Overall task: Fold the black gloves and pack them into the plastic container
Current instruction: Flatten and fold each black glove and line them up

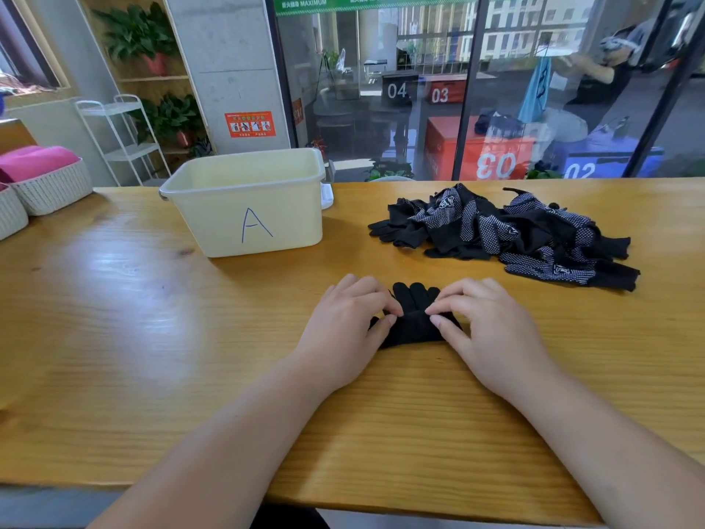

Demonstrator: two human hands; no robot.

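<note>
Glove (414, 318), black, flat on the worktop (114, 318) between both hands, fingers pointing away. Grip of the left hand (351, 330) clamped on the glove's left edge, thumb and forefinger pinching; grip of the right hand (492, 330) clamped likewise on the right edge. Behind, to the right, well apart, pile of dotted black gloves (515, 234). Behind, to the left, plastic container (248, 208) marked A, upright, bottom hidden. At the far left edge, white woven baskets (53, 189).

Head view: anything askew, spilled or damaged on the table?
Nothing stands out. The cream plastic container marked A stands upright. The black dotted gloves lie in a tangled heap to its right, waiting to be folded. The left hand and right hand pinch one black glove flat on the wooden table.
</note>
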